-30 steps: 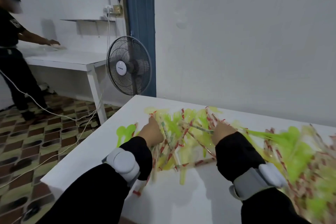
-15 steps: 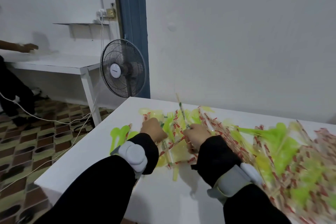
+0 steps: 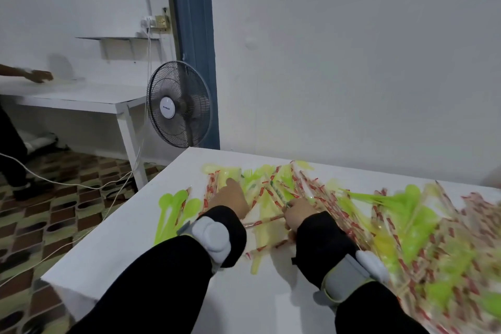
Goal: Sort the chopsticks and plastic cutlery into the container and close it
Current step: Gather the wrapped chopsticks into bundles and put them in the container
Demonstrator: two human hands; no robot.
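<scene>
A big heap of wrapped chopsticks [image 3: 320, 198] with red print and lime-green plastic cutlery [image 3: 401, 219] covers the white table [image 3: 113, 249] from its far left corner to the right edge. My left hand [image 3: 230, 195] rests on the heap near its left end, one finger stretched onto the pieces. My right hand [image 3: 298, 214] pinches one wrapped chopstick that lies across toward the left hand. A few green spoons [image 3: 173, 206] lie apart at the left. No container is in view.
A standing fan [image 3: 179, 106] is just beyond the table's far left corner. Another white table [image 3: 81, 97] stands at the left wall, with another person's hand [image 3: 40, 76] on it. Cables trail over the patterned floor.
My right hand has come down from holding a chopstick raised upright to gripping one low over the heap. The left hand has stretched a finger forward. The view has shifted slightly.
</scene>
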